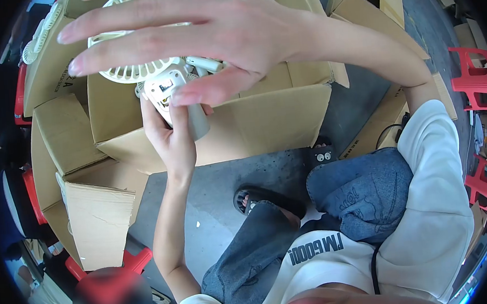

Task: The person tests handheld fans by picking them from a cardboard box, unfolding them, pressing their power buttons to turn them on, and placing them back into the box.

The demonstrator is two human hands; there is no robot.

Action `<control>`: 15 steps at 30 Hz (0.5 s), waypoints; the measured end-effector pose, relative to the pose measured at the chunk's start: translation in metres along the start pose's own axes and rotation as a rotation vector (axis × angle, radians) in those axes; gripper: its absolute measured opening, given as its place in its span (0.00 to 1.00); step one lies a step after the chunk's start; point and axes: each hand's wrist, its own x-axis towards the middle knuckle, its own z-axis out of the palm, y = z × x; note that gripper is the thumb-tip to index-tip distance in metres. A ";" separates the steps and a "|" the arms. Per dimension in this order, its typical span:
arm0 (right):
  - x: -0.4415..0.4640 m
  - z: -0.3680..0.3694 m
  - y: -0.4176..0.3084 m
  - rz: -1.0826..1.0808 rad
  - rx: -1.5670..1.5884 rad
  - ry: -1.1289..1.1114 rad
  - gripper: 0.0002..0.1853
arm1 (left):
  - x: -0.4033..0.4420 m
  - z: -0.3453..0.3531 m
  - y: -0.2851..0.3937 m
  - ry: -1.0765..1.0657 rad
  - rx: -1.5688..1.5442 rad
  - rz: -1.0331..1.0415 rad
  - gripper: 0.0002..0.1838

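A small white handheld fan with a round slatted grille is held by its handle over the near side of a cardboard box. My left hand is closed around the handle from below. An opening on the handle shows small inner parts. My right hand spreads above the fan with its fingers stretched out and covers part of the grille. Its thumb lies over the handle beside the opening; whether it presses there I cannot tell. Behind my right hand, several white pieces lie in the box, partly hidden.
The large open cardboard box stands in front of my knees. A second open box is on the left, with flaps sticking out. Red plastic stools stand at the right. Another person's blurred head is at the lower left.
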 end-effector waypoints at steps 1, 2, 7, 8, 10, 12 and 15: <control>0.005 0.001 -0.002 0.000 0.009 0.019 0.37 | 0.000 -0.004 -0.006 0.027 0.095 0.025 0.13; 0.002 0.001 0.000 -0.001 0.017 0.038 0.37 | 0.000 -0.007 -0.011 0.055 0.190 0.050 0.13; 0.010 0.007 -0.002 0.003 0.061 0.128 0.36 | 0.000 0.007 0.003 0.053 0.128 0.071 0.12; 0.009 0.008 -0.001 0.004 0.071 0.145 0.35 | -0.001 0.006 0.003 0.041 0.155 0.086 0.12; 0.014 0.010 0.004 0.008 0.091 0.182 0.35 | 0.000 0.002 0.007 0.017 0.212 0.115 0.12; 0.016 0.012 0.003 0.008 0.111 0.222 0.35 | -0.004 -0.004 0.005 0.019 0.275 0.117 0.12; 0.020 0.016 0.002 0.006 0.140 0.283 0.34 | -0.009 -0.012 0.003 0.030 0.399 0.122 0.12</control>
